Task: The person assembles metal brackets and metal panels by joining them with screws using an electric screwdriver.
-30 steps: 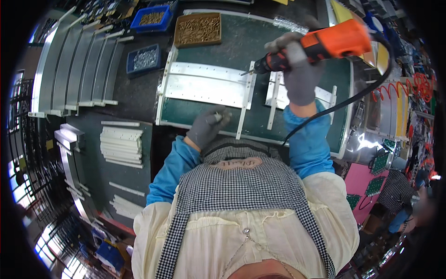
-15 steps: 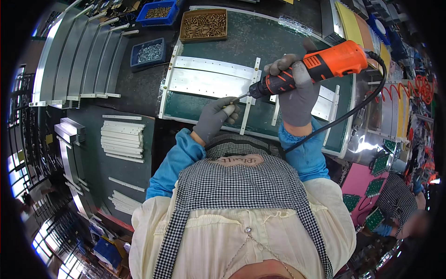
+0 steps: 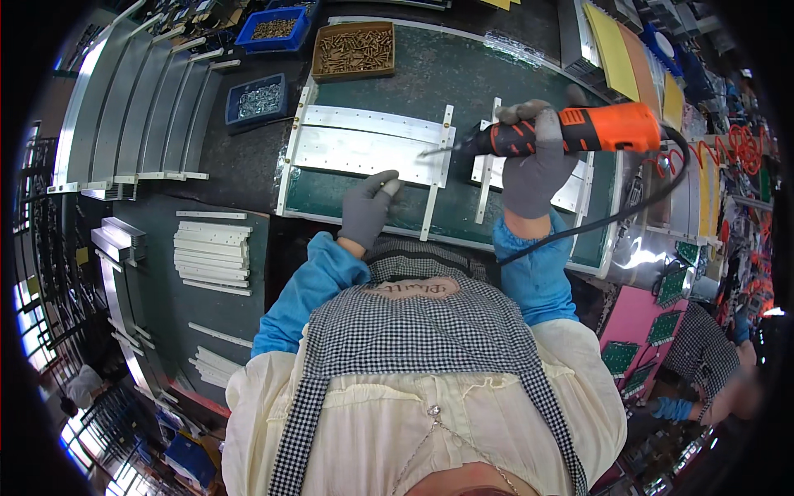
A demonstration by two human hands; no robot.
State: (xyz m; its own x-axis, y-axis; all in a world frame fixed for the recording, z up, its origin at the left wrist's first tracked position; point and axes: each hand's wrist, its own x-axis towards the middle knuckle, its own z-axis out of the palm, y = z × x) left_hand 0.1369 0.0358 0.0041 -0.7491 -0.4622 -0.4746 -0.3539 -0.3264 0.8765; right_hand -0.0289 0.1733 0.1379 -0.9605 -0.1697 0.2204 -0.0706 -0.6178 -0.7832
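My right hand [image 3: 538, 161], in a grey glove, grips an orange and black electric screwdriver [image 3: 571, 131]. Its thin bit points left, over the silvery metal panel [image 3: 364, 149] with rows of small holes. A slim crossbar [image 3: 439, 174] lies along that panel's right end, another [image 3: 291, 157] along its left. My left hand [image 3: 368, 208], also gloved, is at the panel's near edge with thumb and fingers drawn together; whatever is between the fingertips is too small to make out. A second metal panel [image 3: 569, 195] lies partly hidden behind my right hand.
A box of brass-coloured screws [image 3: 354, 76] stands at the back, with blue bins [image 3: 256, 122] of small metal parts left of it. White strips [image 3: 212, 256] are stacked at left, below upright metal panels [image 3: 132, 107]. The screwdriver's black cable [image 3: 612, 219] loops past my right forearm.
The screwdriver has drawn back to the right and dropped slightly nearer me, its bit leaving my left fingertips. My left hand has shifted slightly left and its fingers have changed pose.
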